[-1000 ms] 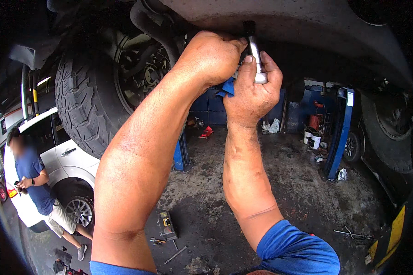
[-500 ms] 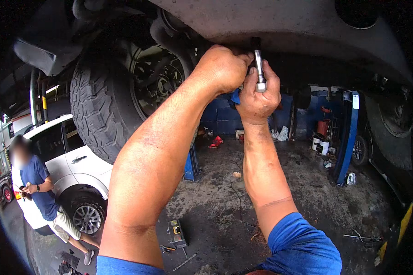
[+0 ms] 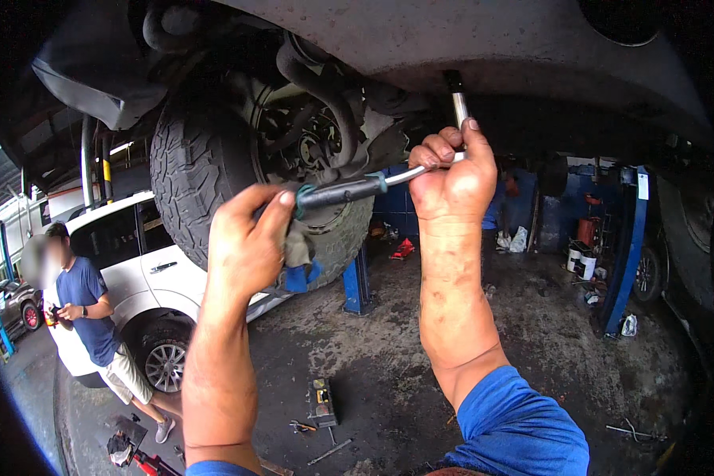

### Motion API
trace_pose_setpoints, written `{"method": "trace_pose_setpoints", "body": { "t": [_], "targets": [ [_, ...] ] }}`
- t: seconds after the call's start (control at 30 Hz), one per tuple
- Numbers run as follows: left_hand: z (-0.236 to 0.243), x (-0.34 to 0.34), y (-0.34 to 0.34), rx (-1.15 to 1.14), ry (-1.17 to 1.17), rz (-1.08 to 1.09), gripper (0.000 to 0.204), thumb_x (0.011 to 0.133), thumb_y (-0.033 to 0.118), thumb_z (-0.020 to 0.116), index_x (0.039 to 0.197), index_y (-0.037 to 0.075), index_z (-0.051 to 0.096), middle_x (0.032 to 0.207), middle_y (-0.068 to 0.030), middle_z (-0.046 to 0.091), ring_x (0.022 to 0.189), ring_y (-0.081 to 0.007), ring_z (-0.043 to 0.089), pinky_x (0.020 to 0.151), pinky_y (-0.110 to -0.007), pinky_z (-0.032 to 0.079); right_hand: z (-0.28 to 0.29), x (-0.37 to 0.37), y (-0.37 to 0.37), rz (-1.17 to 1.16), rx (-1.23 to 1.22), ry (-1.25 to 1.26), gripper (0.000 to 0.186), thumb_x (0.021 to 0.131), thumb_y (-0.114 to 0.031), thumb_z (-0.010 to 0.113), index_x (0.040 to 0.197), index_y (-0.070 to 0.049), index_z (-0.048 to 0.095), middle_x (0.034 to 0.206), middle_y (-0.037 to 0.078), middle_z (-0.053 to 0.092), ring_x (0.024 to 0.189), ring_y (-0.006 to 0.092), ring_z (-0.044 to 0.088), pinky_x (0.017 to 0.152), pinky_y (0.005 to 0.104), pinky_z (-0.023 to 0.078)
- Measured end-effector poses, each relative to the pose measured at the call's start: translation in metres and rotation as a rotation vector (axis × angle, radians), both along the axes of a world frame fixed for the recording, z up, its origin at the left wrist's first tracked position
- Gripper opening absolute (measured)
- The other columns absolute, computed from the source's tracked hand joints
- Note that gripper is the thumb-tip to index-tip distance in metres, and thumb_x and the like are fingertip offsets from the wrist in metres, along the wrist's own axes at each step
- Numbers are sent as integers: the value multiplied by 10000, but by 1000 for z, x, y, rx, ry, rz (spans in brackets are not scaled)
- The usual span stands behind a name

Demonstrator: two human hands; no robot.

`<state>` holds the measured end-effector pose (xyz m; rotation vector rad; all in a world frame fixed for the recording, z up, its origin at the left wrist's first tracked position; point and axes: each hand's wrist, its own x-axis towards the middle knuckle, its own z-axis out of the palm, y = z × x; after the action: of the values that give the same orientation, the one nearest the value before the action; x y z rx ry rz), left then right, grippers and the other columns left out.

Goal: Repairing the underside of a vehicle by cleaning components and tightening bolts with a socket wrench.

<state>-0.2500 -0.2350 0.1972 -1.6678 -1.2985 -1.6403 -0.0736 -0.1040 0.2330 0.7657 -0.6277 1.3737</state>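
Note:
My left hand [image 3: 247,242] grips the end of a ratchet wrench [image 3: 343,190] with a black-and-green handle; a grey and blue cloth [image 3: 301,274] hangs beside that hand. The wrench's steel shaft runs up to my right hand [image 3: 452,170], whose fingers curl around its head and the foot of a chrome socket extension [image 3: 459,107]. The extension stands upright, its dark top end against the grey underside panel [image 3: 377,44] of a raised vehicle. A large knobbly tire [image 3: 184,178] with hub parts behind it hangs to the left of the wrench.
A person [image 3: 93,301] in a blue shirt stands beside a white car [image 3: 159,270] at left. Blue lift posts [image 3: 623,262] rise from the stained floor [image 3: 373,381]. Buckets [image 3: 581,260], a red jack [image 3: 402,248] and scattered tools [image 3: 323,404] lie around below.
My left hand has come down and leftward, now holding the ratchet handle, with the cloth along. My right hand has turned and moved around the wrench head. The view has shifted slightly.

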Motion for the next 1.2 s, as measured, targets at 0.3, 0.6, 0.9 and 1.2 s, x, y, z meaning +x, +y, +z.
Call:
{"method": "trace_pose_setpoints", "body": {
  "t": [0.3, 0.6, 0.9, 1.2],
  "targets": [
    [-13, 57, 51, 126, -118, -751, 489, 643, 225, 844, 1006, -15, 623, 887, -64, 644, 814, -110, 577, 742, -271, 479, 0, 6, 4, 243, 14, -39, 141, 921, -213, 521, 883, -87, 469, 702, 4, 474, 563, 108, 446, 480, 252, 362],
    [11, 89, 94, 630, -255, -843, 272, 786, 179, 738, 915, -11, 592, 864, -49, 587, 777, -102, 530, 697, -251, 441, -8, 2, 42, -1074, 127, -75, 477, 890, -368, 617, 1151, 7, 481, 826, 43, 563, 743, 104, 538, 653, 253, 477],
    [10, 100, 95, 756, -186, -811, 256, 771, 139, 733, 912, -15, 586, 878, -68, 580, 790, -127, 550, 722, -266, 450, -14, 43, 35, -1408, 467, -414, 911, 589, -270, 886, 1278, 42, 379, 990, 113, 571, 858, 190, 587, 725, 307, 523],
    [8, 80, 86, 905, 305, -399, 615, 496, 393, 898, 862, -3, 604, 802, -113, 634, 665, -244, 630, 611, -307, 512, -7, 26, 17, -1901, 143, -305, 505, 757, -99, 691, 1177, 88, 483, 906, 214, 628, 798, 343, 648, 684, 386, 532]
  ]
}}
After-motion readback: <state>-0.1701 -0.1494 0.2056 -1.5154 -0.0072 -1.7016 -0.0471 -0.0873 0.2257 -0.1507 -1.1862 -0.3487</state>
